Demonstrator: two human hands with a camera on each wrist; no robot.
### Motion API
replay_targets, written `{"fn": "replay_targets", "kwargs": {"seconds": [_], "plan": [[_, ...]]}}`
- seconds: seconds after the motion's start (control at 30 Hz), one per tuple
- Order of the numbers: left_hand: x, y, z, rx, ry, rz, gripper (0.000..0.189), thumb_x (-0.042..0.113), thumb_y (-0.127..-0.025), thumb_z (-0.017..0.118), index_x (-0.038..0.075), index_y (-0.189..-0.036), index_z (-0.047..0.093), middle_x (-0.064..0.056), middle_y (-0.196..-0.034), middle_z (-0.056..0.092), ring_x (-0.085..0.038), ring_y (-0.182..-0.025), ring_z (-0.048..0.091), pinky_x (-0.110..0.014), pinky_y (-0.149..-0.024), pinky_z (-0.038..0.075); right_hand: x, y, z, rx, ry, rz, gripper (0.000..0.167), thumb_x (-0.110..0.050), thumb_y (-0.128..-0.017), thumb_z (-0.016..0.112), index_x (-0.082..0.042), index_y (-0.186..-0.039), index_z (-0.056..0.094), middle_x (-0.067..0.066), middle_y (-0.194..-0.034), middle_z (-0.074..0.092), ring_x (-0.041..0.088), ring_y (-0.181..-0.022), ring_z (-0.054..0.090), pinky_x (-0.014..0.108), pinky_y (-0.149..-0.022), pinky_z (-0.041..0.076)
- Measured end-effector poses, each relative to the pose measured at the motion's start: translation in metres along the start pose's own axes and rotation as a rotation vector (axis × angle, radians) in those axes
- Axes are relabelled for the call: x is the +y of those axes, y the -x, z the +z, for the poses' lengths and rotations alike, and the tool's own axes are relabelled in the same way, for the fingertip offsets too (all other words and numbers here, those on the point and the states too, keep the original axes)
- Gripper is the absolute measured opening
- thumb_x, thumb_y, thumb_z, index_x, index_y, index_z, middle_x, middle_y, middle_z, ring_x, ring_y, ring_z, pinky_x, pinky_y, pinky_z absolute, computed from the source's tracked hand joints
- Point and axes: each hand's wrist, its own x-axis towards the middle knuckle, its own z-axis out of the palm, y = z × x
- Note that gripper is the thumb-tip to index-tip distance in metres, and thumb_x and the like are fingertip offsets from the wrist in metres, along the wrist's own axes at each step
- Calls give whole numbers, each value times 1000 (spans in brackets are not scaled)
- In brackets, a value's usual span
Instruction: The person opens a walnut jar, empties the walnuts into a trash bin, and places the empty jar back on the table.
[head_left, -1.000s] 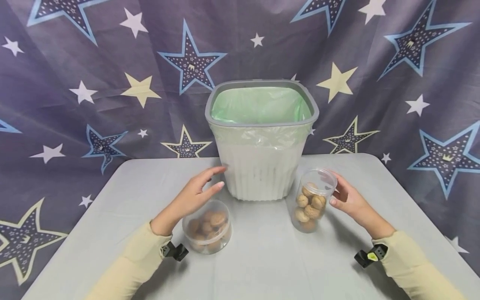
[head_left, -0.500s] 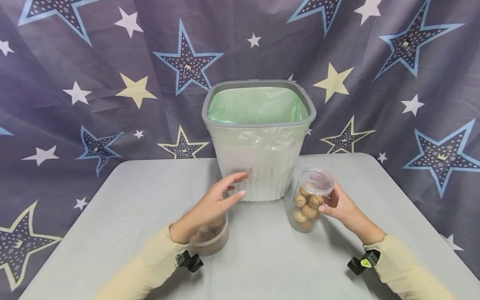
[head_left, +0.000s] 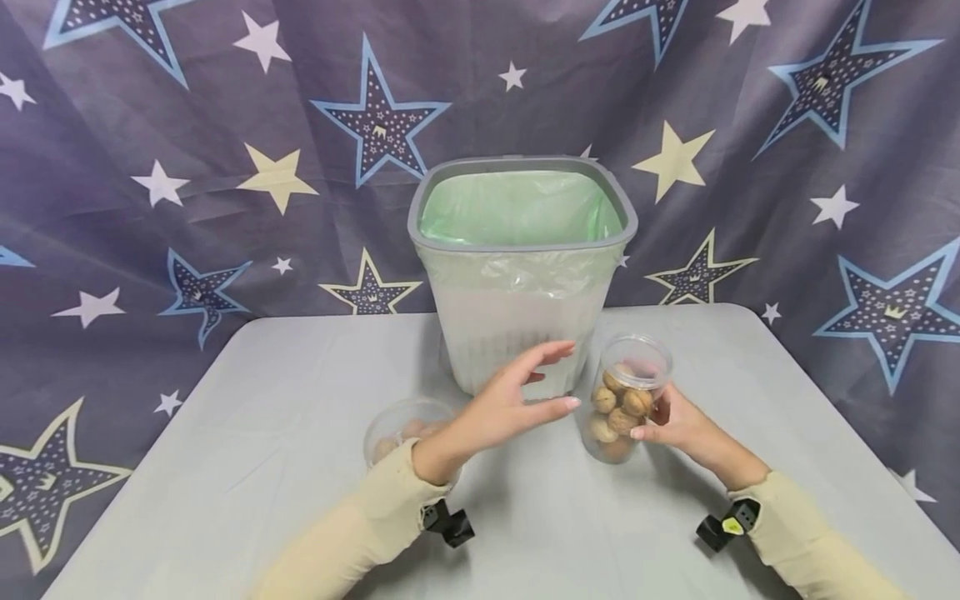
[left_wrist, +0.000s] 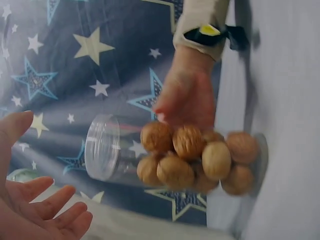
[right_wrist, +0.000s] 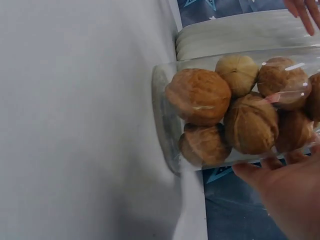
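Pale tabletop (head_left: 300, 375), star-patterned curtain (head_left: 480, 83) behind. Clear jar (head_left: 634, 377) of walnuts (head_left: 622, 421) upright beside bin (head_left: 517, 300), right hand (head_left: 682, 429) gripping side; left hand (head_left: 498, 408) empty, fingers apart. Head view alone shows low tub (head_left: 411, 411), partly behind left sleeve (head_left: 360, 529).

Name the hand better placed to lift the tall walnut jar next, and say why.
The right hand, most likely: its thumb and fingers curl about the side of the tall walnut jar. The left hand hovers apart from the jar, in front of the bin, holding nothing.
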Motion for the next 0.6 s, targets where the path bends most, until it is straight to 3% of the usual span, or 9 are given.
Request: {"fn": "replay_targets", "kwargs": {"seconds": [0.17, 0.27, 0.47, 0.6], "plan": [[1, -13, 15, 1, 76, -29, 65, 16, -84, 71, 11, -141, 40, -5, -140, 48, -18, -129, 43, -31, -102, 40, 4, 3, -4, -66, 57, 110, 79, 4, -77, 67, 5, -142, 21, -14, -129, 49, 1, -117, 47, 14, -96, 36], [0, -18, 22, 35, 131, -36, 65, 13, -83, 72, 12, -141, 41, -4, -140, 48, -17, -129, 43, -30, -103, 38, 7, 3, -6, -104, 41, 150, 76, 4, -79, 67, 9, -140, 22, -11, -126, 52, 4, -113, 51, 16, -94, 39], [-4, -28, 38, 89, 175, -9, 66, 10, -81, 72, 8, -140, 42, -7, -141, 47, -16, -130, 42, -31, -103, 38, 11, 1, -10, -153, -31, 178, 53, 6, -80, 64, -8, -127, 46, -5, -115, 62, 9, -103, 59, 21, -89, 46], [-5, -33, 45, 95, 178, 7, 69, 11, -80, 73, 6, -141, 40, -6, -144, 44, -12, -131, 39, -31, -105, 37, 13, 1, -9, -151, -36, 222, 53, 3, -80, 66, -13, -127, 47, -6, -116, 61, 8, -105, 57, 19, -90, 44]]}}
